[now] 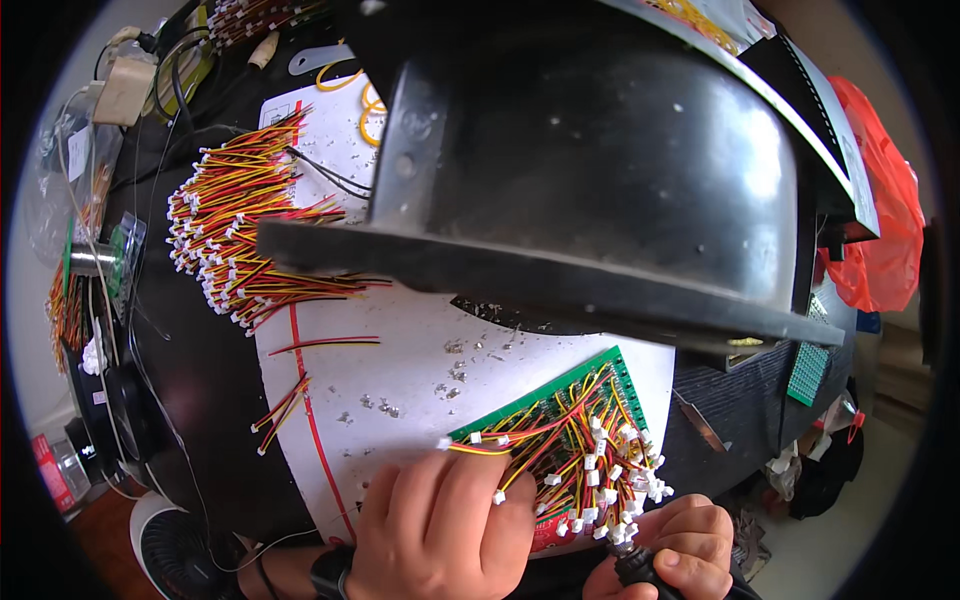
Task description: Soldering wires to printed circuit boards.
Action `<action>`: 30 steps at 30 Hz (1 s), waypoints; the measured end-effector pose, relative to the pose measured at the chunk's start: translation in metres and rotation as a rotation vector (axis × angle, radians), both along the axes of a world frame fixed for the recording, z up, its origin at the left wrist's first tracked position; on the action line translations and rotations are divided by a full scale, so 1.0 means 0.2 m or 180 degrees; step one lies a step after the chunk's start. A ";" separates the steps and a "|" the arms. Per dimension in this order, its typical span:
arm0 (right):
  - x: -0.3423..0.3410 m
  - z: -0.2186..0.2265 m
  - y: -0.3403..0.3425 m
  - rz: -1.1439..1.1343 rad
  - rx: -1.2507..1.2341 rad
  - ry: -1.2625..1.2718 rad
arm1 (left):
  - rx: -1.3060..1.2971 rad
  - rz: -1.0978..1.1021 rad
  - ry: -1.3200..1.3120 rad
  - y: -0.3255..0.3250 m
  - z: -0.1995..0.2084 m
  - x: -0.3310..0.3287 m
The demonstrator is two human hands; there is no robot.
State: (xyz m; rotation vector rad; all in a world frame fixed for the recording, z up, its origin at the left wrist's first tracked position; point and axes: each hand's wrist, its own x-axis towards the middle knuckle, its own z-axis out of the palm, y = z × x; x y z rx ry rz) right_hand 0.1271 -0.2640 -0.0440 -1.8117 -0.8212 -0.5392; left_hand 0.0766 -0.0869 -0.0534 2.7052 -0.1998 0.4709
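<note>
The green board (535, 401) lies tilted on the white sheet (380, 335) at 5 o'clock, thick with red, yellow and black wires (572, 470) whose white plugs (606, 478) bunch on its lower right. Of the two hands, the left hand (435, 525), at 6 o'clock, reaches over the board's lower-left part with its fingers bent and close together. One wire runs past its fingertips, its plug towards 10 o'clock; the tips are hidden, so I cannot tell whether they pinch it. A black band (330, 573) circles that wrist. The right hand (675, 550), at 5 o'clock and farther out, is curled tightly round a black tool (640, 568) whose metal end points to 11 o'clock, close to the plugs; contact there cannot be made out.

A wire pile (235, 225) spreads at 10 o'clock, with a few loose wires (288, 410) at 8 o'clock and metal clippings (456, 348) near the middle. A large black housing (600, 170) covers much of the desk (190, 370) from 12 to 2 o'clock. Yellow rings (371, 125) sit at 11, a solder spool (92, 260) at 9, a second board (806, 372) between 3 and 4.
</note>
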 end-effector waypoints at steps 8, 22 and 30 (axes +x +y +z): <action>0.00 0.01 0.00 0.0086 0.0044 0.0079 | 0.0466 -0.0154 -0.0197 0.02 0.09 0.01; 0.01 -0.01 -0.01 0.0043 0.0067 -0.0010 | -0.0623 0.0107 0.0846 0.01 0.18 0.06; 0.01 0.00 -0.01 -0.0035 0.0080 0.0011 | -0.0464 -0.0101 0.0079 -0.01 0.04 0.04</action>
